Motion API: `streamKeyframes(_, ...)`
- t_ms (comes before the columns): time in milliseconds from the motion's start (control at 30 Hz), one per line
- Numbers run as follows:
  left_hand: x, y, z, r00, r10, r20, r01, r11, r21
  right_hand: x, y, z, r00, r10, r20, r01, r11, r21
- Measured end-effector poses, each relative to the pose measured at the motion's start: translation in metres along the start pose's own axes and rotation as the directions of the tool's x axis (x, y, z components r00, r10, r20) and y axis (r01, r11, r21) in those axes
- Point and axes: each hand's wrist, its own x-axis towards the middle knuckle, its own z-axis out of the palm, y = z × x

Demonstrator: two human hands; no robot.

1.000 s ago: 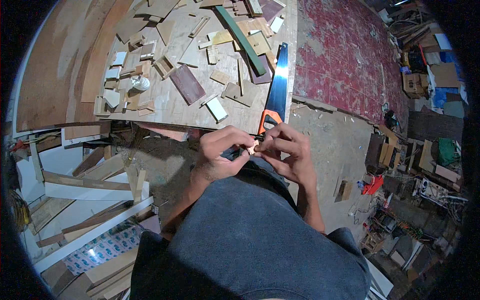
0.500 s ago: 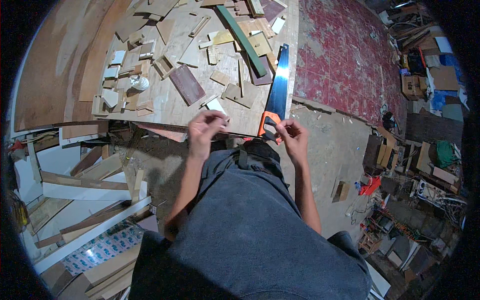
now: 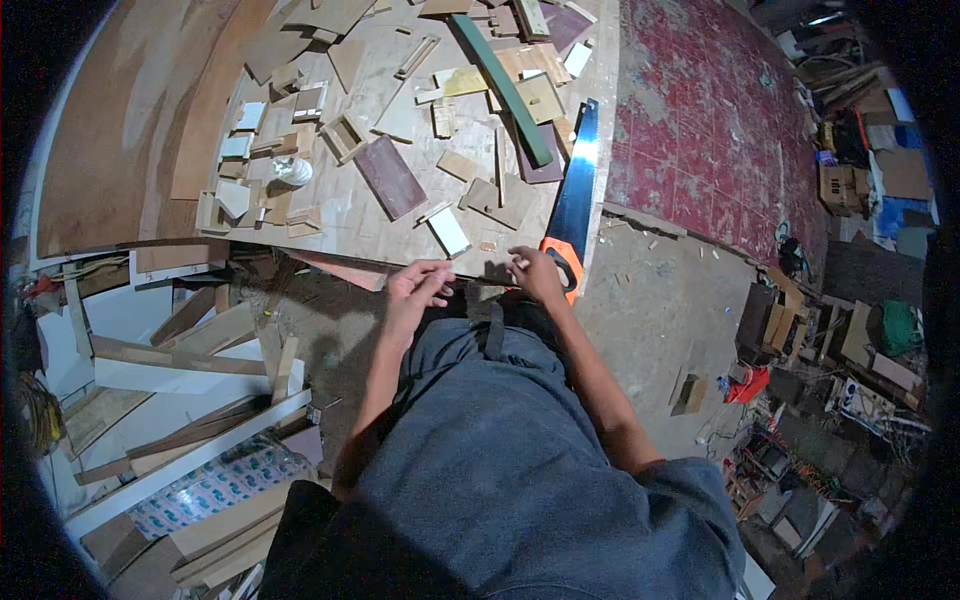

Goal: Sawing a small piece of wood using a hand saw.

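My left hand (image 3: 418,284) is at the front edge of the wooden worktable, its fingers loosely bent and apart, with nothing visible in them. My right hand (image 3: 538,274) hovers by the same edge, left of the saw's handle, fingers curled together; whatever they may hold is hidden. A handsaw (image 3: 573,205) with an orange and black handle lies along the table's right side, blade pointing away. Just beyond my hands are a small wood chip (image 3: 487,245) and a white-faced block (image 3: 449,231). Farther in sit a brown board (image 3: 388,178) and a thin tan panel (image 3: 495,205).
A long green strip (image 3: 503,90) lies across scraps on the worktable (image 3: 340,225). At the left are a white bulb-like object (image 3: 292,171) and small wooden pieces. Offcuts (image 3: 180,365) pile on the floor at left. A red tiled surface (image 3: 700,130) adjoins at right.
My right hand has moved left, away from the saw handle, toward my left hand. My left hand has come down slightly, off the white-faced block. The view has shifted a little.
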Motion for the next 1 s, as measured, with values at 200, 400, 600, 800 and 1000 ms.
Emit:
streamKeyframes(200,-0.026,0.004,-0.020,0.999,0.038,0.015,-0.041,0.959,0.279,0.042,-0.020,0.054,0.985,-0.173,0.009,0.169,0.949,-0.267)
streamKeyframes(400,-0.034,0.014,-0.046,0.992,0.032,-0.119,-0.001,0.967,0.254,0.034,0.014,0.068,0.990,-0.140,-0.015,0.125,0.922,-0.367)
streamKeyframes(600,-0.019,0.024,-0.058,0.998,0.050,-0.050,-0.035,0.964,0.263,0.004,-0.017,0.048,0.986,-0.099,-0.133,0.066,0.969,-0.236)
streamKeyframes(800,0.013,0.021,-0.045,0.988,0.010,0.156,-0.057,0.952,0.299,-0.026,-0.057,0.032,0.965,0.155,-0.214,-0.077,0.940,0.333)
streamKeyframes(1000,0.015,0.035,-0.018,0.942,0.065,0.330,-0.210,0.880,0.426,-0.052,-0.173,-0.009,0.988,0.150,-0.031,-0.072,0.634,0.770)
